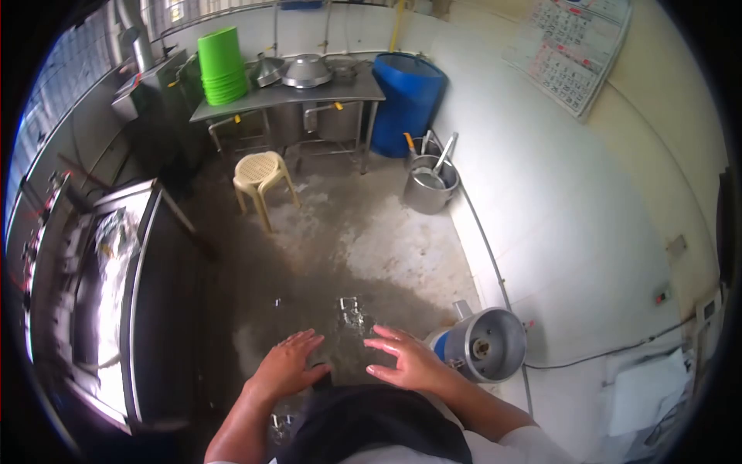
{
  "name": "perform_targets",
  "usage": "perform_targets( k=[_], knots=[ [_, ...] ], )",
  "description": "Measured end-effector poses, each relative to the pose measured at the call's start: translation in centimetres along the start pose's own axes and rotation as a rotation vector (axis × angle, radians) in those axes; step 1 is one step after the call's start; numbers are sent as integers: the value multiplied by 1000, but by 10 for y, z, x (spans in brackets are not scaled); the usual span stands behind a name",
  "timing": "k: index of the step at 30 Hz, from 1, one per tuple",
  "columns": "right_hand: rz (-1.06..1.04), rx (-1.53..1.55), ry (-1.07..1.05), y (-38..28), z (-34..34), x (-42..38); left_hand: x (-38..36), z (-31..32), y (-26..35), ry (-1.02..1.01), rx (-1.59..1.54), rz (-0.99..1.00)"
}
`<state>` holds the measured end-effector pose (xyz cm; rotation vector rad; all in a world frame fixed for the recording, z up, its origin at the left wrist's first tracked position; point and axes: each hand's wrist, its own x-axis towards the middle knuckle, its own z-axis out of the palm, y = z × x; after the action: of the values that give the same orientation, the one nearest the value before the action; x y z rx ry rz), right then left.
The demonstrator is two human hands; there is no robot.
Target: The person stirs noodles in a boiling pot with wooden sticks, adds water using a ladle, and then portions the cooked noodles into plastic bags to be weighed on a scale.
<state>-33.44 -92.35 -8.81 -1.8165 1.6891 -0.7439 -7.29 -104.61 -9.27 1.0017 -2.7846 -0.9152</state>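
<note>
My left hand is held out in front of my body, palm down, with its fingers stretched and nothing in it. To its right, my right hand is raised with the fingers apart, also holding nothing. The two hands do not touch. Nearest to my right hand is a round metal machine with an open bowl-like top and a blue part at its side. Beneath both hands lies the wet concrete floor.
A cream stool stands ahead, before a metal table with green buckets and metal lids. Behind right are a blue barrel and metal pots. A steel counter runs along the left.
</note>
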Motion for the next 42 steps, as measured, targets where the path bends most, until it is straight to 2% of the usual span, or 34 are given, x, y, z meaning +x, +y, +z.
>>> perform_targets(
  k=[3,7,9,13,16,20,28,30,35,37,39,42],
  knots=[
    [47,-19,106,-21,-3,12,37,-12,-29,-21,92,131],
    [174,0,238,-26,1,7,79,-28,-25,-155,62,314],
    [268,-99,172,-20,3,-19,95,-31,1,-151,73,415],
    [355,-91,271,-23,-9,-79,110,-8,39,-216,-26,486],
    [420,-3,437,-20,-12,-110,104,1,53,-231,10,470],
    [446,-8,505,-12,-2,-163,90,21,96,-336,-18,499],
    [498,60,527,13,19,-236,67,70,153,-344,6,608],
    [506,52,514,13,16,-249,63,77,160,-452,-39,546],
    [500,141,545,17,15,-266,68,88,163,-403,31,589],
    [579,185,516,15,13,-266,68,87,166,-368,44,575],
    [524,149,480,15,13,-264,67,88,169,-365,51,622],
    [446,73,454,19,11,-257,61,80,173,-374,65,579]
  ],
)
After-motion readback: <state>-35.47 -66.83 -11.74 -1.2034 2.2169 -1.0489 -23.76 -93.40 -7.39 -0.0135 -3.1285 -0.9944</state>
